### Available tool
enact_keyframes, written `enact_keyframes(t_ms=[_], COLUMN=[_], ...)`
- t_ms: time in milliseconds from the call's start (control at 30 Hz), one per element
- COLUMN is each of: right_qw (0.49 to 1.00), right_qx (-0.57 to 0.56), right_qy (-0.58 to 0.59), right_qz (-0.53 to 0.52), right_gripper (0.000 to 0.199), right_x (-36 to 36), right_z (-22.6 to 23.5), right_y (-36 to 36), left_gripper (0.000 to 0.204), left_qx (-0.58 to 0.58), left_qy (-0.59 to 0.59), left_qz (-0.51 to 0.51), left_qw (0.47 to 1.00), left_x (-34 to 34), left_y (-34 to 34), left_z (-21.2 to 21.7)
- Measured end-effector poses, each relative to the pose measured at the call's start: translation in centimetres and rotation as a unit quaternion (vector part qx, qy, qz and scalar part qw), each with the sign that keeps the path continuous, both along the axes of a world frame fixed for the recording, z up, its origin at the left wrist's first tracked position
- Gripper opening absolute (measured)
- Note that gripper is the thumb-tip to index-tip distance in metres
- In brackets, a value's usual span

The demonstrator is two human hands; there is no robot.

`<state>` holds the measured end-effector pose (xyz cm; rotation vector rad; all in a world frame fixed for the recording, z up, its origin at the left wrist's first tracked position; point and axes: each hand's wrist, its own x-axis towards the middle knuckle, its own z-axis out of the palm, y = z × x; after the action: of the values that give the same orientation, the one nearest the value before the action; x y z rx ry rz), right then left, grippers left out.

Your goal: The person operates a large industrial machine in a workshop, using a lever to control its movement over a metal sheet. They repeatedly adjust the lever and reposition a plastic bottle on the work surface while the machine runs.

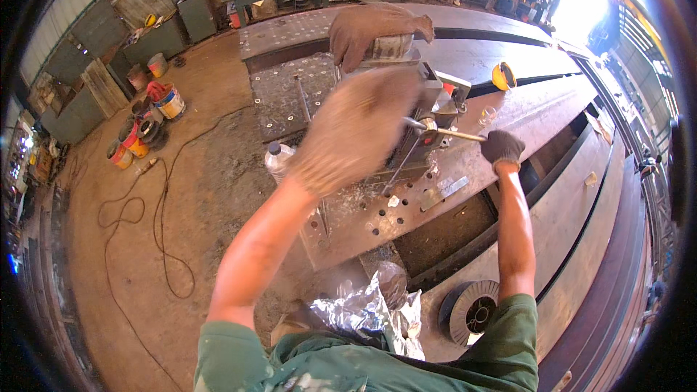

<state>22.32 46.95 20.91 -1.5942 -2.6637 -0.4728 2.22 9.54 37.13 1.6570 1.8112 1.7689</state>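
A grey magnetic drill (pixel 425 112) stands on a long steel plate (pixel 406 214) with several drilled holes. My right hand (pixel 502 149), in a dark glove, grips the end of a thin metal handle rod (pixel 454 133) sticking out of the drill's side. My left hand (pixel 356 131), in a tan glove, is raised and blurred in front of the drill's near side; its fingers are hidden, so I cannot tell whether it holds anything. A brown glove (pixel 374 27) lies over the top of the drill's motor.
A plastic bottle (pixel 278 160) stands by the plate's left edge. Metal chips lie around the drill's base. Crumpled foil (pixel 363 308) and a wire spool (pixel 470 311) sit near my body. Paint buckets (pixel 168 101) and a black cable (pixel 163 225) are on the dirt floor at left. A yellow cup (pixel 503 76) rests on the beam.
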Motion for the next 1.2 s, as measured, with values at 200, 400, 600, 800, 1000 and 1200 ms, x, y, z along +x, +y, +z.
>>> enact_keyframes(t_ms=[200,400,600,800,1000,1200], right_qw=[0.986,0.979,0.975,0.969,0.967,0.978], right_qx=[0.151,0.196,0.212,0.238,0.241,0.195], right_qy=[0.0,-0.027,-0.069,-0.072,-0.084,-0.07], right_qz=[0.067,0.052,-0.009,0.0,-0.006,-0.017], right_gripper=[0.032,0.026,0.024,0.023,0.028,0.025], right_x=[-0.6,-1.0,-0.9,-1.7,-1.7,-2.2], right_z=[5.3,6.6,5.7,6.4,6.2,6.7], right_y=[-2.2,-2.7,-0.8,-3.1,-2.8,-3.4], left_gripper=[0.046,0.045,0.048,0.048,0.045,0.045], left_qx=[-0.086,-0.118,-0.139,-0.122,-0.09,-0.085], left_qy=[-0.155,-0.245,-0.249,-0.261,-0.267,-0.273], left_qz=[0.054,0.063,0.062,0.069,0.053,0.055], left_qw=[0.983,0.96,0.956,0.955,0.958,0.957], left_x=[-2.1,-1.9,-2.1,-2.1,-2.3,-2.3], left_y=[-8.1,-10.2,-10.6,-10.9,-10.7,-10.7], left_z=[-6.1,-8.4,-8.9,-8.6,-9.7,-9.9])
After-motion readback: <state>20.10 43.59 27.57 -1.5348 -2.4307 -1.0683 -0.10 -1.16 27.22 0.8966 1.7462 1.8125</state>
